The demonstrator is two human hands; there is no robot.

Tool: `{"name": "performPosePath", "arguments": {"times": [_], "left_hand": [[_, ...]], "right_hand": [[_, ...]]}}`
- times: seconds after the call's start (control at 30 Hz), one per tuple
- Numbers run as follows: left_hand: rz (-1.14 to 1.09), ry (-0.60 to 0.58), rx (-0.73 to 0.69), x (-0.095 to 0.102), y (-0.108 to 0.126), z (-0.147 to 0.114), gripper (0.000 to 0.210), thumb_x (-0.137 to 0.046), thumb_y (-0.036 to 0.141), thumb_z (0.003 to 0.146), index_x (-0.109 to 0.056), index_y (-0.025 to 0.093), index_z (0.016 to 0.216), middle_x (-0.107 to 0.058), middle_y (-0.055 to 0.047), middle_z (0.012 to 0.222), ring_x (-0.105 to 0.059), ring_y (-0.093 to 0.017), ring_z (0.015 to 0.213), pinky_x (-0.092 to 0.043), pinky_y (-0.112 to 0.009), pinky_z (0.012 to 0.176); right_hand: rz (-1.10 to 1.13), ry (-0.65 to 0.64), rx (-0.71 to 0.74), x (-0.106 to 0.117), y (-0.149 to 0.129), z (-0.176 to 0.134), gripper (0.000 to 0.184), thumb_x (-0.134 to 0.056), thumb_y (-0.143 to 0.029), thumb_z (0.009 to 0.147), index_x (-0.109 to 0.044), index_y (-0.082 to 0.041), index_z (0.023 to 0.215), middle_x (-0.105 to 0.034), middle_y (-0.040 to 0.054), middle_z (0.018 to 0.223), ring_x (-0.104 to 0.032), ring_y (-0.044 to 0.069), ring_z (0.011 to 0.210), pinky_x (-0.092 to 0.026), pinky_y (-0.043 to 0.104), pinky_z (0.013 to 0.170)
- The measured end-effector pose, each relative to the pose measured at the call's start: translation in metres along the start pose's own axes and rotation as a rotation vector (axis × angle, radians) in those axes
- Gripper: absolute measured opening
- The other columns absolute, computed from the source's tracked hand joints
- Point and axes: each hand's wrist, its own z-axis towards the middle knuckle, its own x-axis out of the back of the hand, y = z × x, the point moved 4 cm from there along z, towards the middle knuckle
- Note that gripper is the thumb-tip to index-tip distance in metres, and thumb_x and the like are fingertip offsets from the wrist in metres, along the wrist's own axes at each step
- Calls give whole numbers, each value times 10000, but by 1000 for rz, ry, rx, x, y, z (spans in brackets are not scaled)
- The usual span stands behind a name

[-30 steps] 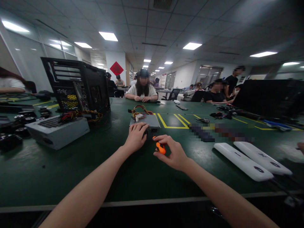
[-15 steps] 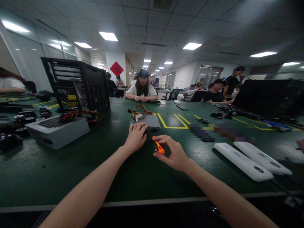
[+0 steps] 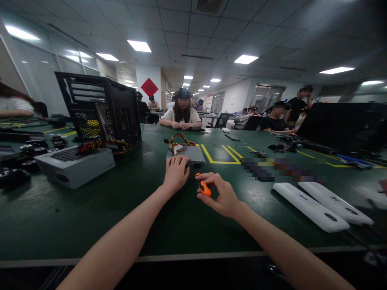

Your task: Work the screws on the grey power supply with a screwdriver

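Fingers of my left hand (image 3: 176, 175) lie over the near top edge of a small grey power supply (image 3: 196, 155), with the thumb down by its front face. A bundle of coloured wires (image 3: 178, 140) with a white connector sits at the unit's far side. Just right of and nearer than the power supply, my right hand (image 3: 222, 195) pinches an orange-and-black screwdriver (image 3: 205, 188) between thumb and fingers. Its thick handle end faces me; its shaft cannot be made out.
Left stand a larger power supply (image 3: 75, 171), an open black computer case (image 3: 123, 108) and several dark fans (image 3: 30, 157). To the right lie two white elongated devices (image 3: 308, 207) and a dark monitor-like panel (image 3: 347, 121). Across the green table (image 3: 169, 237) sits a person (image 3: 181, 117).
The screwdriver has turned slightly in my right hand, its handle end more toward me. My left hand stays on the power supply. The whole view has shifted a little.
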Motion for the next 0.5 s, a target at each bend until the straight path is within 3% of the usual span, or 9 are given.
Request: {"name": "performPosePath", "arguments": {"times": [0.2, 0.4, 0.5], "left_hand": [[18, 9, 50, -2, 1, 1, 249, -460, 230, 809, -512, 228, 1052, -523, -67, 1088, -440, -230, 1050, -287, -402, 927], [25, 23, 71, -3, 1, 2, 244, -462, 231, 805, -511, 225, 1044, -516, -71, 1063, -441, -236, 1024, -287, -402, 918], [20, 28, 79, -4, 1, 2, 246, -466, 231, 800, -510, 227, 1043, -512, -71, 1058, -440, -238, 1020, -281, -405, 925]], "right_hand": [[-38, -85, 93, 0, -10, 5, 357, -465, -255, 854, -396, -198, 1200, -501, 116, 1149, -508, 210, 1068, -448, 380, 874], [-52, 17, 52, -1, -4, 4, 265, -589, -291, 792, -431, -213, 989, -562, 94, 1053, -579, 198, 945, -491, 343, 773], [-23, 14, 4, -1, -2, 2, 289, -573, -308, 795, -407, -211, 1012, -556, 99, 1063, -586, 202, 944, -492, 349, 774]]}}
